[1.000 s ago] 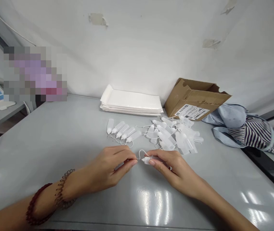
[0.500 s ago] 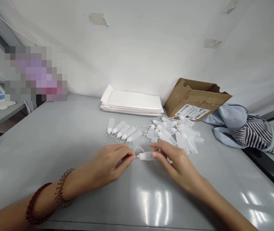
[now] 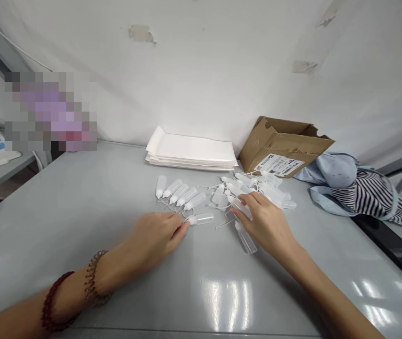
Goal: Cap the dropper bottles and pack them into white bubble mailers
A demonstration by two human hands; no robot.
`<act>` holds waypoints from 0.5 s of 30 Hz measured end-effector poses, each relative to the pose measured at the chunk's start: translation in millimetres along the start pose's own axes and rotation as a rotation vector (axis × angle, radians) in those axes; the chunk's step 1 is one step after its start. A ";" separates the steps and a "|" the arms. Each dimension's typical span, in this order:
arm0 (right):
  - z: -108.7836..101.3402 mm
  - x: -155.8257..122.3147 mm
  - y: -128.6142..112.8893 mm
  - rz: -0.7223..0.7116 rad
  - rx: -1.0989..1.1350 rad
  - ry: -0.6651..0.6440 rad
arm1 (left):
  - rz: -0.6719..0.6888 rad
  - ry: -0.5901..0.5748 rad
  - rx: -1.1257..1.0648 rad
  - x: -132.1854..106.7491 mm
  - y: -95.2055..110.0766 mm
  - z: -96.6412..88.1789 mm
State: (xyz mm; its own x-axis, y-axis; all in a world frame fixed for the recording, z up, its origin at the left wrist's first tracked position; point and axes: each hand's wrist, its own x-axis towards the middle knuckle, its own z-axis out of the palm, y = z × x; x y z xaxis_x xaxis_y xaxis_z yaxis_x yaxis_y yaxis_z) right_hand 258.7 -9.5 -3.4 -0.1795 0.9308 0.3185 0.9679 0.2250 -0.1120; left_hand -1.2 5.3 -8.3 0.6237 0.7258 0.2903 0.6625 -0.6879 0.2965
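My left hand (image 3: 161,233) is closed, with thumb and fingertips pinched at the nozzle end of a small clear squeeze bottle (image 3: 203,219) whose body points right along the table. At the near edge of a loose pile of such bottles (image 3: 273,193), my right hand (image 3: 262,219) has its thumb and fingers closed around another squeeze bottle (image 3: 241,207). One more bottle (image 3: 246,239) lies below that thumb, partly covered by the hand. Beyond my left hand, a slanted row of several squeeze bottles (image 3: 178,193) lies with nozzles toward me, their thin cap straps tangled together.
A stack of white padded envelopes (image 3: 192,149) lies against the wall. Behind the pile stands an open cardboard box (image 3: 285,148), with a light blue and striped cloth bag (image 3: 366,193) to its right. A blurred purple patch (image 3: 54,110) is at the back left.
My right hand has let go of the bottle that my left hand pinches and moved to the pile. That bottle has shifted slightly left and away. Another bottle now lies nearer me, under my right hand.
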 end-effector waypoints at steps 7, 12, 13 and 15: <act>-11.0 0.0 -7.4 -0.021 0.144 0.002 | 0.009 0.075 -0.078 -1.1 3.5 -0.5; -26.2 -1.8 -22.6 -0.015 0.461 -0.091 | -0.039 0.113 -0.273 -2.0 7.4 -1.7; -29.2 -2.0 -24.8 0.008 0.550 -0.122 | -0.060 0.118 -0.328 -1.3 7.5 -2.2; -33.9 -1.9 -26.8 0.059 0.684 -0.174 | -0.098 0.110 -0.421 1.9 6.8 -4.3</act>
State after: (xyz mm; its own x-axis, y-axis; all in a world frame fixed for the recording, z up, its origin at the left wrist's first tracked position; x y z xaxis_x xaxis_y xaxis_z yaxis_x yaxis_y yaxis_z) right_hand 239.1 -27.1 30.9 -0.2112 0.9666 0.1450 0.6595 0.2504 -0.7088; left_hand 2.7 1.9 -1.9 0.5037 0.7982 0.3303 0.4754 -0.5754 0.6656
